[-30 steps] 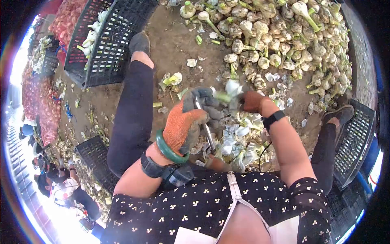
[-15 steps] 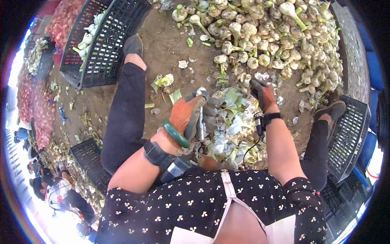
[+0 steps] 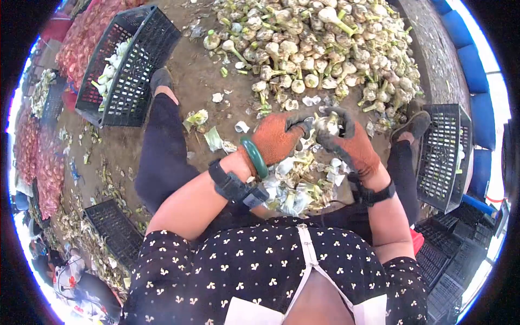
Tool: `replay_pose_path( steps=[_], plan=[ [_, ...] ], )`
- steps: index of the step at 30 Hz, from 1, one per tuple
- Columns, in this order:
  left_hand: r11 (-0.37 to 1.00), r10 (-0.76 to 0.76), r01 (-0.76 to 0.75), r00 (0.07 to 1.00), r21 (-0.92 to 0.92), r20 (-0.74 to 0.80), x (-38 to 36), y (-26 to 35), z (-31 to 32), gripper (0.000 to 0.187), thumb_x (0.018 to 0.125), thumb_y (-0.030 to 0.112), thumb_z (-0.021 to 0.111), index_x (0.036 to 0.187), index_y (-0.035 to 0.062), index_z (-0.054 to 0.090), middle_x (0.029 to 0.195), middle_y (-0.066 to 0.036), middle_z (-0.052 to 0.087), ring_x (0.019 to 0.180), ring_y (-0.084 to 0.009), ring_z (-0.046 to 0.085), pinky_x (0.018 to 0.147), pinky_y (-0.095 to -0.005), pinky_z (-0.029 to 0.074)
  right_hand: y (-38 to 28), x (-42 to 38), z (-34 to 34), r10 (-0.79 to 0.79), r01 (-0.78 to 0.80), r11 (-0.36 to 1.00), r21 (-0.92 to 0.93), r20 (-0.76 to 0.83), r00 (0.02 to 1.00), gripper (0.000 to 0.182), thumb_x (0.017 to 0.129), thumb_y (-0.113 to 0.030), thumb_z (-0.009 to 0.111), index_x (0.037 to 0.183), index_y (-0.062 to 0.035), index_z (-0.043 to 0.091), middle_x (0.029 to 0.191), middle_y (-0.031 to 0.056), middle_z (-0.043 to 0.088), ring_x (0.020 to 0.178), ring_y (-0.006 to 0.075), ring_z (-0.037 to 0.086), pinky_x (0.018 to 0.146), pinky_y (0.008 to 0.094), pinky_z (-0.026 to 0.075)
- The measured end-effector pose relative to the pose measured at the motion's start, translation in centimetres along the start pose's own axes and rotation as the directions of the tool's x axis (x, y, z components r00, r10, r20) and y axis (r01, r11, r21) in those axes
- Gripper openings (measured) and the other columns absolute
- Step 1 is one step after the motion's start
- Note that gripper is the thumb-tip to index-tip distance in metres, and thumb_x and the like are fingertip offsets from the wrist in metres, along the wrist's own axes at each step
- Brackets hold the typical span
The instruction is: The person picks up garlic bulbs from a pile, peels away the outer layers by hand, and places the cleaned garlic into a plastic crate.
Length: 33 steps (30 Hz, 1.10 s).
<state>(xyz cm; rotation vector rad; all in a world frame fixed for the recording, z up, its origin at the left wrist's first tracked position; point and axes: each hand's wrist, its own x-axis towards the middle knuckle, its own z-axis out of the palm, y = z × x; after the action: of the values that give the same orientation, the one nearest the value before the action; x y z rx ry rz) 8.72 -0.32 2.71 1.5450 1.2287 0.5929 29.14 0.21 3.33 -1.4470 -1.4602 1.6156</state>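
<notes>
Both hands wear orange gloves with dark palms. My right hand (image 3: 349, 142) is closed round a garlic bulb (image 3: 328, 124), its roots and pale skin showing between the fingers. Just left of the bulb, my left hand (image 3: 279, 135) is closed, with fingers curled; something small and pale shows at its fingertips, too small to name. A green bangle (image 3: 254, 157) circles the left wrist. Below the hands lie peeled skins and leaves (image 3: 295, 189) on the ground between the legs. Beyond them is a large heap of garlic bulbs (image 3: 319, 49).
A black crate (image 3: 122, 76) with white trimmed garlic stands at the upper left, near red net sacks (image 3: 49, 162). Another crate (image 3: 444, 157) is by the right foot. An overturned or flat crate (image 3: 114, 230) lies lower left. A person (image 3: 81, 281) is beyond it.
My right hand has lifted a bulb off the ground and turned inward. My left hand has risen towards it, its fingers now curled near the bulb. The view has shifted.
</notes>
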Motion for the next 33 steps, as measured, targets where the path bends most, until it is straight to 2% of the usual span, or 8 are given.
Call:
replay_pose_path(
  steps=[2, 6, 18, 20, 26, 29, 32, 33],
  plan=[
    [0.983, 0.174, -0.173, 0.984, -0.058, 0.026, 0.2, 1.1, 0.4, 0.031, 0.082, 0.014, 0.048, 0.111, 0.0048, 0.056, 0.074, -0.011, 0.062, 0.062, -0.0171, 0.06, 0.06, -0.0324, 0.048, -1.3, -1.7, 0.0, -0.193, 0.06, 0.826, -0.56, -0.181, 0.964, 0.052, 0.069, -0.017, 0.072, 0.114, -0.0014, 0.049, 0.101, 0.0157, 0.06, 0.091, 0.0268, 0.06, 0.078, 0.0314, 0.046],
    [0.988, 0.155, -0.155, 0.981, -0.003, 0.12, 1.1, 1.3, 1.5, 0.033, 0.081, 0.015, 0.049, 0.113, 0.0084, 0.056, 0.073, -0.01, 0.062, 0.059, -0.016, 0.06, 0.058, -0.0313, 0.048, -1.0, -2.7, -0.6, -0.504, 0.293, 0.586, -0.756, -0.056, 0.862, 0.054, 0.063, -0.016, 0.073, 0.114, -0.0117, 0.054, 0.104, 0.0122, 0.06, 0.096, 0.0316, 0.056, 0.079, 0.0358, 0.048],
    [0.999, -0.013, 0.008, 0.992, -0.047, -0.123, 2.5, -0.5, 3.8, 0.019, 0.078, 0.011, 0.053, 0.092, 0.0007, 0.061, 0.068, -0.012, 0.062, 0.057, -0.0168, 0.059, 0.056, -0.0319, 0.047, 0.4, -0.9, 1.0, -0.603, 0.262, 0.411, -0.873, -0.045, 0.796, 0.045, 0.065, -0.012, 0.07, 0.108, -0.0124, 0.059, 0.104, 0.0097, 0.056, 0.087, 0.0274, 0.056, 0.076, 0.0349, 0.047],
    [1.0, 0.023, -0.023, 0.992, -0.005, -0.126, 2.9, -0.9, 3.2, 0.019, 0.079, 0.011, 0.054, 0.094, 0.0003, 0.061, 0.07, -0.011, 0.063, 0.057, -0.0154, 0.058, 0.055, -0.0311, 0.047, 0.8, -0.4, 0.1, -0.302, 0.198, 0.867, -0.457, -0.166, 0.939, 0.044, 0.065, -0.01, 0.069, 0.108, -0.0107, 0.059, 0.102, 0.01, 0.057, 0.088, 0.0236, 0.057, 0.077, 0.0313, 0.046],
    [0.997, 0.059, -0.054, 0.992, -0.047, 0.115, 2.3, 0.6, 1.2, 0.025, 0.081, 0.014, 0.056, 0.101, 0.0019, 0.061, 0.073, -0.008, 0.063, 0.058, -0.0119, 0.057, 0.055, -0.029, 0.047, 0.0, -1.3, 0.1, -0.383, 0.286, 0.836, -0.467, -0.125, 0.915, 0.045, 0.067, -0.008, 0.07, 0.11, -0.0056, 0.059, 0.101, 0.0081, 0.06, 0.089, 0.0155, 0.057, 0.076, 0.0279, 0.047],
    [0.997, 0.072, -0.073, 0.992, 0.012, 0.103, 2.3, 0.5, 1.0, 0.025, 0.081, 0.015, 0.056, 0.101, 0.0013, 0.061, 0.074, -0.008, 0.063, 0.059, -0.0122, 0.057, 0.056, -0.0296, 0.047, -0.6, -1.4, -0.9, 0.03, -0.029, 0.999, 0.018, -0.019, 0.999, 0.047, 0.069, -0.002, 0.068, 0.114, -0.001, 0.054, 0.108, 0.0063, 0.056, 0.095, 0.0127, 0.055, 0.079, 0.0271, 0.048],
    [0.994, 0.001, 0.022, 0.979, -0.11, 0.206, 2.7, 0.6, 0.4, 0.029, 0.081, 0.018, 0.056, 0.106, 0.0028, 0.06, 0.081, -0.009, 0.065, 0.066, -0.0147, 0.058, 0.064, -0.0314, 0.048, -0.1, -1.5, -1.3, 0.004, 0.004, 0.938, 0.346, -0.023, 1.0, 0.055, 0.07, 0.002, 0.065, 0.122, -0.0018, 0.047, 0.112, 0.0077, 0.053, 0.097, 0.0134, 0.054, 0.081, 0.0267, 0.048],
    [0.99, 0.087, -0.068, 0.983, -0.123, 0.161, 2.7, 0.2, 0.4, 0.034, 0.082, 0.022, 0.058, 0.112, 0.005, 0.057, 0.09, -0.011, 0.064, 0.074, -0.015, 0.058, 0.071, -0.0304, 0.047, 0.3, -1.0, -1.4, -0.081, 0.076, 0.985, 0.157, 0.028, 0.996, 0.061, 0.073, 0.003, 0.061, 0.129, -0.0037, 0.038, 0.118, 0.0102, 0.049, 0.099, 0.0157, 0.053, 0.084, 0.0285, 0.048]
  ],
)
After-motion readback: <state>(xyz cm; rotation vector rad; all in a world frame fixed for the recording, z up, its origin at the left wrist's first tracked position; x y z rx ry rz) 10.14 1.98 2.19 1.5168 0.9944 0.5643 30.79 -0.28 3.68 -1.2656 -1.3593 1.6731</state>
